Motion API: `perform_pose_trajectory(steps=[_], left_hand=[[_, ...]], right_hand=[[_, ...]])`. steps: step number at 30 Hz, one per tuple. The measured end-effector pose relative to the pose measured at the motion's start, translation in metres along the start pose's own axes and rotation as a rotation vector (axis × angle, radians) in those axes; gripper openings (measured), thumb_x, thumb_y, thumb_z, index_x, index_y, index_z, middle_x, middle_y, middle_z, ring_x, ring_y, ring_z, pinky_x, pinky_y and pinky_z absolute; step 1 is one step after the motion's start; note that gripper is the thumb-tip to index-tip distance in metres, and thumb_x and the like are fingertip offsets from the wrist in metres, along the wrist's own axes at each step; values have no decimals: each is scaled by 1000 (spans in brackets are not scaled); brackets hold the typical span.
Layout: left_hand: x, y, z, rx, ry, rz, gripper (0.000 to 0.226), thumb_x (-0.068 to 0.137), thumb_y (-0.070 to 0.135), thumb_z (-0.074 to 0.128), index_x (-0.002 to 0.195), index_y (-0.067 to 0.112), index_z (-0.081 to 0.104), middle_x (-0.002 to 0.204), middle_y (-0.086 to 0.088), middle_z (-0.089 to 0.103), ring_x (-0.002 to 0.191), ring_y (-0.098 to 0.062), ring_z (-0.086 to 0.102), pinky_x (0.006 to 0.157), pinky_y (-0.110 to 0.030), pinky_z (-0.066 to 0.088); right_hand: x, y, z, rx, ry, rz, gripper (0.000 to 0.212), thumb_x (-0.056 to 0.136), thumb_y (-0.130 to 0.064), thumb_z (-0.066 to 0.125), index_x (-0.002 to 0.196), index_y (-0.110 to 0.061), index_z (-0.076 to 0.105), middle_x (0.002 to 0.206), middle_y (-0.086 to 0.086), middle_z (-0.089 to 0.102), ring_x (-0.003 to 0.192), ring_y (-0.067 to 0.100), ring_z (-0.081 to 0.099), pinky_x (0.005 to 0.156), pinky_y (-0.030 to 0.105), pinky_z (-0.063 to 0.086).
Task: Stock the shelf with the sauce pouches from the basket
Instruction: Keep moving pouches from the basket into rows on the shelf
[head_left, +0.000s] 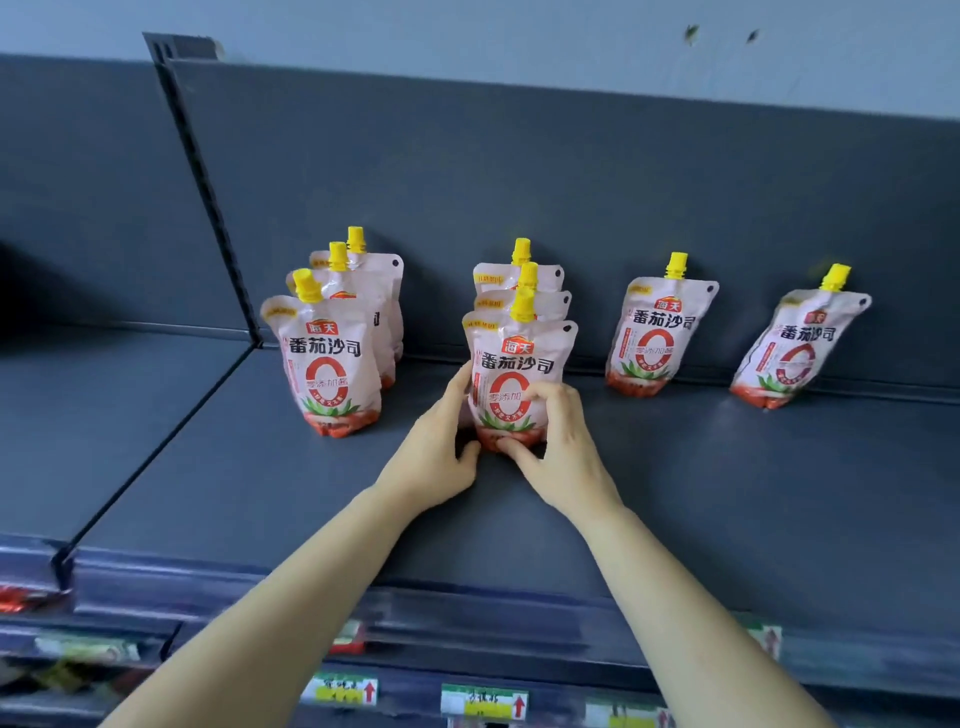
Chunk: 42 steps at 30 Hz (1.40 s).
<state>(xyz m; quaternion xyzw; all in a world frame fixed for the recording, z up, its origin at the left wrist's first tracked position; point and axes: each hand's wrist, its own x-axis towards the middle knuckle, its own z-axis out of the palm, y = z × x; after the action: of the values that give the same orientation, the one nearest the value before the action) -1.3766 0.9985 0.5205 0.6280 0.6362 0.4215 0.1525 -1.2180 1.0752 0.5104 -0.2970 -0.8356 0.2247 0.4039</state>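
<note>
The front pouch (519, 364) stands upright on the dark grey shelf (701, 499), heading a middle row with two more pouches (551, 302) close behind it; it is pale pink with a yellow cap, bold dark lettering, a red ring and red tomatoes at the base; the left hand (436, 447) grasps its left edge; the right hand (563, 452) clasps its front, fingers curled over the ring, thumb at the bottom; a row of three (332, 364) stands to the left; a single pouch (655, 335) and a tilted pouch (795, 348) lean against the back panel (571, 171) on the right.
</note>
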Motion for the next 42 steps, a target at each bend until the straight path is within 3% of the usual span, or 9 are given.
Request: perform_pose_trajectory(steps=[6,8,11,20,26,30,34,39,42], left_hand=[[3,0,0,124,37,-110,39,95,6,53,132,16,52,117,-1,68,111,-19,60,100,-36,47],[5,-1,0,194,64,-75,26,97,11,52,121,15,60,111,-1,69,103,-20,58,91,-33,46],[8,-4,0,215,99,-50,19,98,11,50,108,13,66,98,0,69,97,-19,54,81,-25,40],[16,-14,0,159,135,-145,20,95,11,53,99,20,70,94,5,72,100,-22,55,97,-48,42],[13,-2,-5,-175,219,-165,32,102,16,44,133,22,48,117,5,62,109,-7,56,94,-24,46],[13,2,-4,-110,211,15,34,103,9,40,134,19,49,119,13,59,109,10,54,91,-8,44],[17,-1,-1,-65,250,64,29,103,6,38,127,13,52,112,19,58,105,19,51,87,-3,41],[20,-5,2,-16,315,48,20,101,6,42,114,11,56,102,10,63,93,2,58,81,-7,46],[21,-4,0,-13,325,51,17,99,4,45,110,10,58,99,11,63,90,-1,59,76,-3,44]], right_hand=[[1,4,-2,52,-23,45,62,77,1,75,125,-14,40,133,8,36,121,10,41,85,-5,34],[0,3,-3,65,-42,70,63,78,1,74,128,-17,39,136,5,35,120,8,41,83,-6,34],[-1,0,-5,61,-76,114,65,82,-3,71,131,-24,35,141,2,32,118,3,38,75,-6,37],[-2,-3,-5,51,-82,110,62,82,-4,72,129,-24,37,137,-1,35,114,-1,38,78,-5,37],[-3,-3,-4,11,-75,89,62,82,-6,73,130,-22,36,138,-1,34,112,-4,37,75,-4,40],[-3,-2,-3,47,-57,88,74,81,-6,74,136,-26,28,144,1,31,122,4,40,92,19,52],[-1,-1,-3,179,39,95,85,83,-12,74,140,-37,16,147,0,36,129,13,47,93,24,53],[5,4,-4,191,263,176,46,100,-25,50,142,-21,33,115,-7,56,100,9,61,79,13,51],[10,18,-4,175,330,160,14,100,-18,48,108,-16,60,100,-5,60,93,19,62,78,42,58]])
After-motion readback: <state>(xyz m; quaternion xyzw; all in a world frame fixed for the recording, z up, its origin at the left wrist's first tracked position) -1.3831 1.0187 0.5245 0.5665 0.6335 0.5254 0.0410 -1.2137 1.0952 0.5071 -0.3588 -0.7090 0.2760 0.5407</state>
